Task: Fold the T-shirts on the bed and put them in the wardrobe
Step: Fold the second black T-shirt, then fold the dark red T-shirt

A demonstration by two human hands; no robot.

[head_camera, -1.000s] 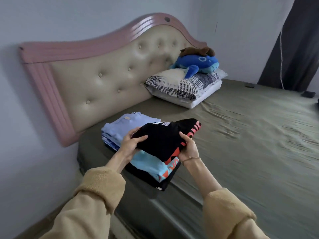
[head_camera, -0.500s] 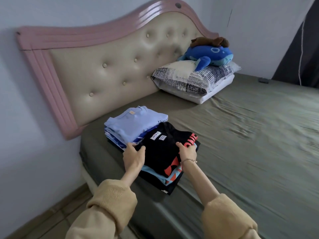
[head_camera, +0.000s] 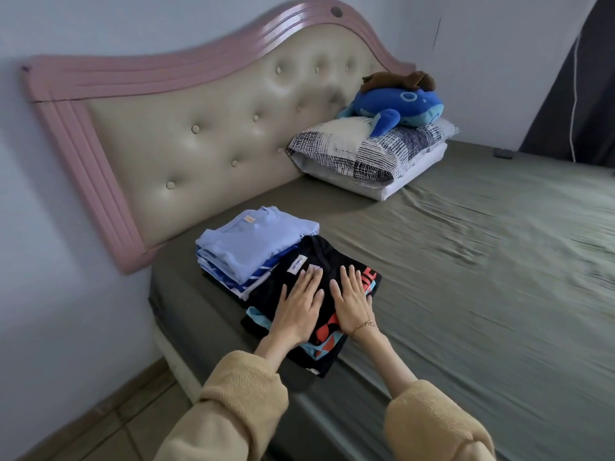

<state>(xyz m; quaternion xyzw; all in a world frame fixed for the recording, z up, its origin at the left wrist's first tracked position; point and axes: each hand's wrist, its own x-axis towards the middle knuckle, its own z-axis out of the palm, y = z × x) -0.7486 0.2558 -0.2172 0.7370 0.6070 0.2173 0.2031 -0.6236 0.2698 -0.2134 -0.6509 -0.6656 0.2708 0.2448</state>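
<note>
Bed, olive sheet, slightly rumpled. Near the corner by the headboard: two stacks of folded shirts, light blue and black-topped, touching. Farther along: two stacked pillows. At the far edge, a small dark object, perhaps a remote.

A blue plush whale lies on stacked pillows at two o'clock, a brown plush toy on top, against a pink-framed tufted headboard. Dark curtain hangs at three o'clock.
</note>
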